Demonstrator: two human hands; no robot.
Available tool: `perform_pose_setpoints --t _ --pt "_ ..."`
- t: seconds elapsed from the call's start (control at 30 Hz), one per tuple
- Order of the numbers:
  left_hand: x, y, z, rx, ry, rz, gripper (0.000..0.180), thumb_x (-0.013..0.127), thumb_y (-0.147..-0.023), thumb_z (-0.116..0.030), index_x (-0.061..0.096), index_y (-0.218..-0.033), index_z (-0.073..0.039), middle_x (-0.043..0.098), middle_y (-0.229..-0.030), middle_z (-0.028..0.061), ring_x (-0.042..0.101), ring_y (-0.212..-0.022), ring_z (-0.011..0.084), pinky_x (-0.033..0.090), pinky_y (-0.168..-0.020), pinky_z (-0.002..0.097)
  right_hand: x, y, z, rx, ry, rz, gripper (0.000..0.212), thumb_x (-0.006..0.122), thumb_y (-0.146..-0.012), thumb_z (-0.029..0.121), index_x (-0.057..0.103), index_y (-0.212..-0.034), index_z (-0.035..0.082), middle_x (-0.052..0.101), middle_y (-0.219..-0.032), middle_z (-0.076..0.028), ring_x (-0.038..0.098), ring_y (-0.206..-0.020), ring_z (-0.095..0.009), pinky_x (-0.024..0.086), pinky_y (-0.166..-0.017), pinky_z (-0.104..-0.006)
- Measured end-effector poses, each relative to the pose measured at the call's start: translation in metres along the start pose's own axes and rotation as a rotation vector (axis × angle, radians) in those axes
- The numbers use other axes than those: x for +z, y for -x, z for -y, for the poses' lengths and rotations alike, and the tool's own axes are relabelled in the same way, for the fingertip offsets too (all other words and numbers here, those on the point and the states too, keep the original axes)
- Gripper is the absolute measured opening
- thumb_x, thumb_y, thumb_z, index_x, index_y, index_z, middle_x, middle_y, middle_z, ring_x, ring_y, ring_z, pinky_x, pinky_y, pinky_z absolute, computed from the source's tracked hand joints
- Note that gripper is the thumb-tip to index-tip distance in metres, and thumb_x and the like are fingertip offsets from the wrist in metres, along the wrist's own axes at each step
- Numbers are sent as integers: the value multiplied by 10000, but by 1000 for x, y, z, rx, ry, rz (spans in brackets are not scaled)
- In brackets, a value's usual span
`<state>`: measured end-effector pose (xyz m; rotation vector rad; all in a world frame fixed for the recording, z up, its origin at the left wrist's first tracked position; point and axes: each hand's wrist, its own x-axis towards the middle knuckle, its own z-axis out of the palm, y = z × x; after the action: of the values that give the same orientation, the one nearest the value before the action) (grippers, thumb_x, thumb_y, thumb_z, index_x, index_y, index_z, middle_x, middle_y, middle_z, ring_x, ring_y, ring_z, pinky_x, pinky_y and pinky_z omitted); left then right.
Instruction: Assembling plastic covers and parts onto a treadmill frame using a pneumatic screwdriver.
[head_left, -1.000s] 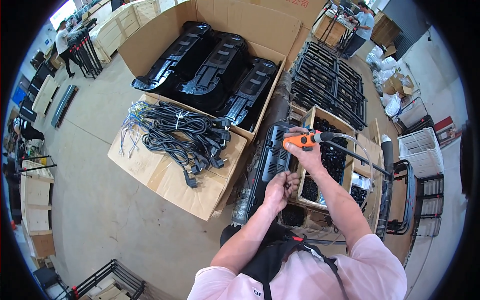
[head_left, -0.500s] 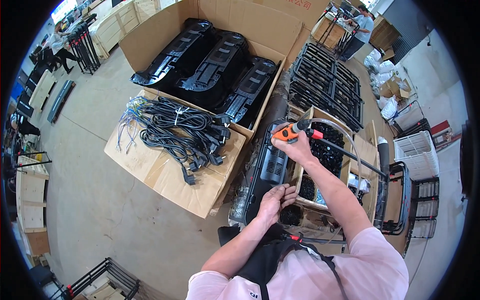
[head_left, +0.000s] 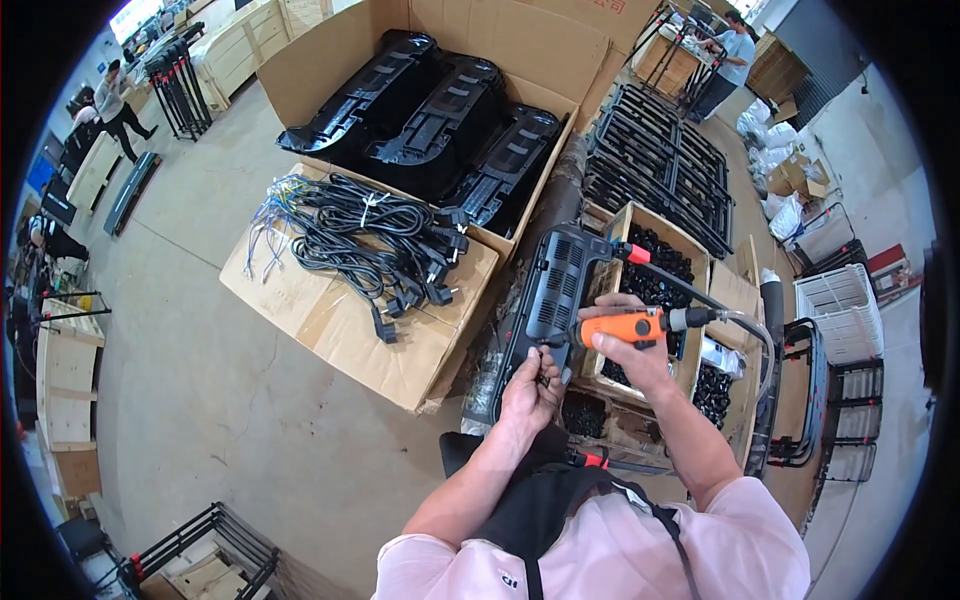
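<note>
My right hand (head_left: 645, 362) is wrapped round an orange power screwdriver (head_left: 622, 327), which lies nearly level with its tip pointing left and a hose at its rear end. Close to that tip, my left hand (head_left: 532, 396) is closed with thumb and fingertips pinched together. What it pinches is too small to make out. Both hands are over the near part of a long black vented plastic housing (head_left: 556, 290). Beyond my right hand, a red-ended black bar (head_left: 637, 254) slants across a wooden parts box (head_left: 610, 222).
Black power cords (head_left: 365, 235) lie bundled on a cardboard box (head_left: 300, 310) to the left. Behind them a large carton (head_left: 500, 245) holds black molded covers (head_left: 420, 130). Black metal frames (head_left: 660, 160) are stacked at far right. Other people (head_left: 735, 60) stand in the background.
My right hand has brought the screwdriver back from the housing's far end toward me, turning it level. My left hand has shifted slightly left and its fingers have come together.
</note>
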<state>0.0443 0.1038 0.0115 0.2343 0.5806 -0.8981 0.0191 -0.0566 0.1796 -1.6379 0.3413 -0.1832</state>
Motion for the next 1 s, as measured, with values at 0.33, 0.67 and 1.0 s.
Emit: perform_pose_setpoints --t 0.33,0.67,1.0 --pt "-3 4 5 49 33 110 264 587 -1126 -342 684 -1175 -101 699 -899 -4 676 -774 135 580 -702 278 -2 35 -11 -17 -32 -12 544 814 -880 108 562 -1351 4 740 -1260 -221 701 -1210 -267 552 -1093 -437" --pt "-1 22 8 96 2 68 279 572 -1132 -345 675 -1230 -105 709 -942 7 707 -810 157 605 -749 301 1 45 -9 -27 -35 16 558 825 -888 95 567 -1371 -10 731 -1289 -203 689 -1223 -249 564 -1081 -408" --pt "-11 37 24 47 -60 -1 369 530 -1145 -362 645 -1275 -35 696 -1070 101 695 -952 229 605 -894 364 22 38 -25 18 15 18 560 821 -882 102 569 -1372 -1 737 -1287 -190 691 -1215 -240 555 -1083 -407"
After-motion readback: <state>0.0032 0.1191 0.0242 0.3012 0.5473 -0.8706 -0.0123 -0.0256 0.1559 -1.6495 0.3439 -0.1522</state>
